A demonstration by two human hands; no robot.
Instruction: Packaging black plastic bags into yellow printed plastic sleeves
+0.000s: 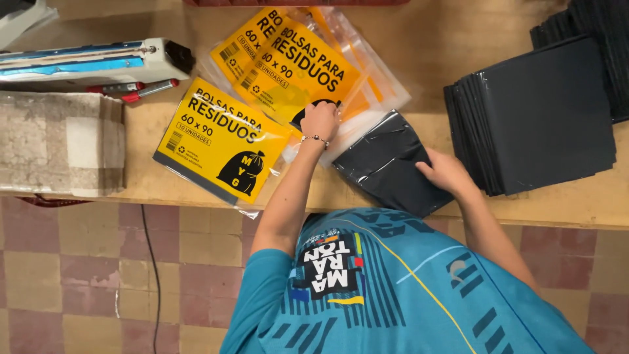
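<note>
My left hand point(320, 120) pinches the open edge of a clear plastic sleeve with a yellow printed insert point(298, 69), the top one of a small fanned pile on the wooden table point(419, 39). My right hand point(445, 172) grips the near edge of a folded black plastic bag bundle point(386, 164). The bundle lies tilted, its far corner at the sleeve's mouth, right beside my left hand. I cannot tell whether it has entered the sleeve.
A stack of folded black bags point(537, 111) lies at the right. A filled yellow pack point(219, 141) lies at the left near the table's front edge. Farther left are a heat sealer point(92, 62), a red-handled tool point(147, 88) and a beige checked stack point(59, 141). Below is a tiled floor with a cable point(154, 275).
</note>
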